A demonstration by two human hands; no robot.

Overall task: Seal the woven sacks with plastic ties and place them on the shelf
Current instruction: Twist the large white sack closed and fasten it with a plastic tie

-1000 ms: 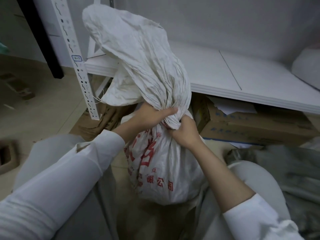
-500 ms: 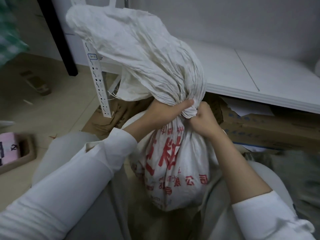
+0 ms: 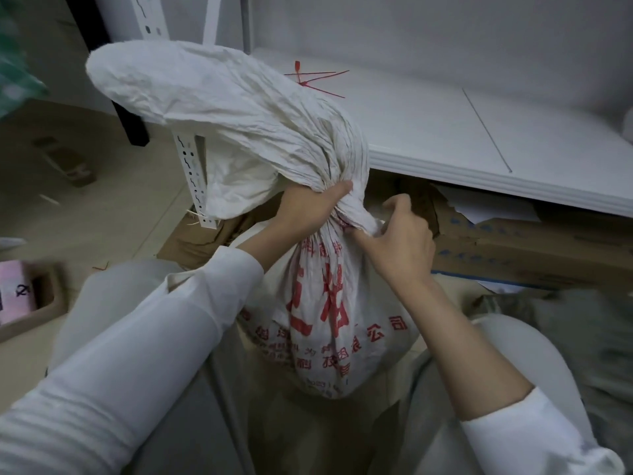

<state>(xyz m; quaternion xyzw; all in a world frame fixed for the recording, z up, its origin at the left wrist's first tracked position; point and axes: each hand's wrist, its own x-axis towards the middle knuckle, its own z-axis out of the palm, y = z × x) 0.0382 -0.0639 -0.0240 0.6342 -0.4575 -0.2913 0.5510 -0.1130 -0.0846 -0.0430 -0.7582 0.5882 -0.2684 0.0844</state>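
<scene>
Down on the floor between my knees, I see my left hand [image 3: 308, 210] clenched round the gathered neck of the woven sack [image 3: 329, 310]. My right hand [image 3: 400, 241] pinches the twisted neck just beside it. Red plastic ties [image 3: 308, 80] lie on the far shelf [image 3: 445, 132].

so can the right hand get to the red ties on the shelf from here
probably yes: the red ties lie uncovered on the shelf, past the floppy top of the woven sack. the left hand grips the neck, so the right hand could let go and reach up
</scene>
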